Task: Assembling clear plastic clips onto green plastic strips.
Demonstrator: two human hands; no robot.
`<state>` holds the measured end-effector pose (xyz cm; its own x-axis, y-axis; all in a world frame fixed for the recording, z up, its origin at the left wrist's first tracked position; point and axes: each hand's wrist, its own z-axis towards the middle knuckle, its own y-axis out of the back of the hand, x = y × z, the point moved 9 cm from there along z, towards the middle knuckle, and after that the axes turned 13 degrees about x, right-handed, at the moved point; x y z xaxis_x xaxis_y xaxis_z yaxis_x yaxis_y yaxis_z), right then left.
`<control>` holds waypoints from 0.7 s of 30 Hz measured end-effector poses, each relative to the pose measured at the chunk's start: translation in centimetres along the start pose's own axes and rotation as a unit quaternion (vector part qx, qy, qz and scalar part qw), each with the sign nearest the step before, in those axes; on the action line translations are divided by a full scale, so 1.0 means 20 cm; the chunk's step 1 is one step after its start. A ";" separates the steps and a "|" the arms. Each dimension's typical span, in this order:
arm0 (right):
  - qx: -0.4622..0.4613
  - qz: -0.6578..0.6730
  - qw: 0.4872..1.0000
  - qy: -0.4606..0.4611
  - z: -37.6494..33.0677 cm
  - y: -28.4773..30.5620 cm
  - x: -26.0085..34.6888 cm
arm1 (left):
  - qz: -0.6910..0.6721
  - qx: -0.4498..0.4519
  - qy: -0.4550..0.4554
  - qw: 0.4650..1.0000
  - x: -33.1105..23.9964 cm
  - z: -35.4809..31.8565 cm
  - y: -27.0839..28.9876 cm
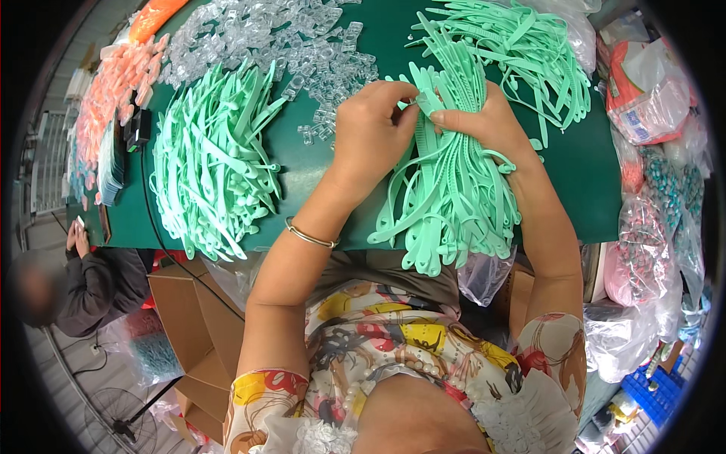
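Note:
My right hand [484, 125] grips the top of a thick bundle of mint-green plastic straps [454, 197] that hangs over the near edge of the dark green table [310, 163]. My left hand [372, 125] pinches the end of one strap at the bundle's top, fingertips almost touching my right thumb. A thin metal bangle [310, 236] circles my left wrist. A heap of clear plastic clips [280, 41] lies just beyond my left hand.
A second pile of mint straps [215, 163] lies at the left, a loose tangle [514, 45] at the back right. Salmon-pink parts [113, 87] line the far left edge. Bags of small parts [650, 219] stand at the right. Another person [83, 284] sits lower left beside cardboard boxes [193, 325].

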<state>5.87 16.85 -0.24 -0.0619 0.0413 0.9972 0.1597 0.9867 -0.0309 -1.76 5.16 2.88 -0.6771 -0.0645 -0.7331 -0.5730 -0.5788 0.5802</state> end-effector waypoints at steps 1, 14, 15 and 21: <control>0.001 -0.001 1.000 -0.001 0.00 0.00 0.00 | 0.054 0.001 -0.032 0.998 -0.04 0.00 -0.01; -0.007 -0.026 0.999 0.027 -0.01 -0.01 0.03 | -0.335 0.159 0.134 0.919 0.12 0.01 -0.13; 0.000 -0.041 0.999 0.033 -0.01 -0.01 0.04 | -0.322 0.178 0.145 0.919 0.14 0.01 -0.14; -0.004 -0.024 0.999 0.034 -0.02 -0.01 0.04 | -0.407 0.189 0.172 0.877 0.16 -0.01 -0.17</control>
<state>6.13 16.58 0.51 -0.0026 -0.0178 0.9998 0.1670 0.9858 0.0179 -1.94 6.76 -1.48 0.1693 -0.0337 -0.9850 -0.9580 -0.2402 -0.1565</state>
